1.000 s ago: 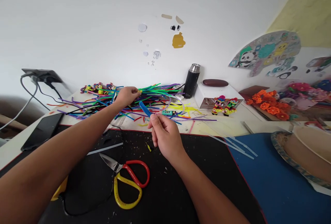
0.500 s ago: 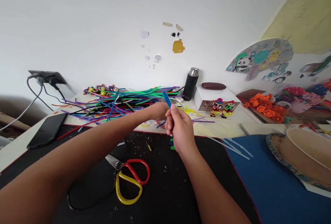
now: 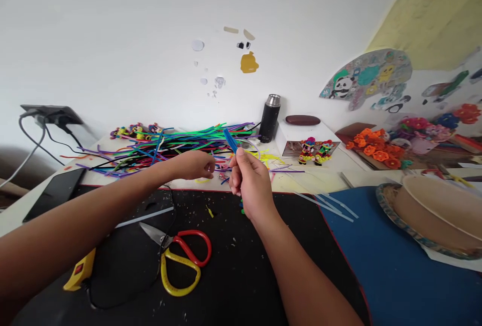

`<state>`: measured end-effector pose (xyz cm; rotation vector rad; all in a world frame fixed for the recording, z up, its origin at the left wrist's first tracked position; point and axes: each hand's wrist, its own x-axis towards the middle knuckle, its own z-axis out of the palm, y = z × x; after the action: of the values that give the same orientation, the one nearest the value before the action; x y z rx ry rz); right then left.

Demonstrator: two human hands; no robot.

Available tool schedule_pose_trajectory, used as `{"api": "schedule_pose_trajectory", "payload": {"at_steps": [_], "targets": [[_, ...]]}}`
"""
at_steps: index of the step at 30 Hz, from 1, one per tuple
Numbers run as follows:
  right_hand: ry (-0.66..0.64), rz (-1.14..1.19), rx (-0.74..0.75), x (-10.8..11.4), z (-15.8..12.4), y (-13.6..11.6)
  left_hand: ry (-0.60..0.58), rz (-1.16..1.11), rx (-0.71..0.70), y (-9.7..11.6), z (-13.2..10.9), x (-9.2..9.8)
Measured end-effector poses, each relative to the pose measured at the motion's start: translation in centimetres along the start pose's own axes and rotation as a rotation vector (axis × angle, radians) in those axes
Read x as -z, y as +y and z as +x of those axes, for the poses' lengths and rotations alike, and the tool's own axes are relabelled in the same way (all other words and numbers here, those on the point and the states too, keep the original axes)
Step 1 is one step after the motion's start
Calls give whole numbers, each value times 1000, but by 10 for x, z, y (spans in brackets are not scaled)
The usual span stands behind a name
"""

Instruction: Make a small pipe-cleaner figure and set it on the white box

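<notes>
My right hand (image 3: 250, 180) pinches a blue pipe cleaner piece (image 3: 230, 141) that points up and to the left. Left of it, my left hand (image 3: 198, 165) hovers at the near edge of the pipe cleaner pile (image 3: 181, 140), its fingers curled; whether anything is between them is hidden. Below, on the black mat (image 3: 241, 276), lie scissors (image 3: 181, 260) with one red and one yellow handle, a small yellow piece (image 3: 210, 211) and scattered scraps. Small green pieces (image 3: 242, 205) are partly hidden behind my right wrist.
A black flask (image 3: 269, 120) and a white box (image 3: 288, 140) stand at the wall, near two small figures (image 3: 315, 151). At left are a phone (image 3: 54, 193) and a yellow tool (image 3: 81, 270). Clear straws (image 3: 331, 205) and a large bowl (image 3: 440, 215) lie at right.
My left hand has moved left, away from the blue piece, which stays in my right hand. The view has shifted, so more of the yellow tool and a pale strip shows at left.
</notes>
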<state>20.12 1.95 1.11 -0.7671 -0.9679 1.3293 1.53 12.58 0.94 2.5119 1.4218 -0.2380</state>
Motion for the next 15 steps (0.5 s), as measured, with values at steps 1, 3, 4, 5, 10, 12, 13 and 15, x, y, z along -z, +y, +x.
{"api": "schedule_pose_trajectory", "payload": {"at_steps": [1,3,4,5,10,12,13,15], "targets": [[-1,-2,-1,0,0,1,-26,38,27,-4,-7,-5],[-8,-6,-1,0,0,3,-38,74,73,-9,-18,-17],[-14,-9,-1,-1,0,4,-32,76,88,-10,-21,-23],[-20,-13,0,-1,0,5,-26,71,98,-10,-23,-28],[-45,-33,-10,-1,-1,9,38,36,96,-9,-23,-39],[-48,-39,-17,-2,-2,9,79,30,76,-6,-22,-37],[-47,-43,-21,-3,-2,9,96,21,62,-4,-21,-36],[-51,-55,-26,-5,-3,8,136,-51,11,5,-17,-34]]}}
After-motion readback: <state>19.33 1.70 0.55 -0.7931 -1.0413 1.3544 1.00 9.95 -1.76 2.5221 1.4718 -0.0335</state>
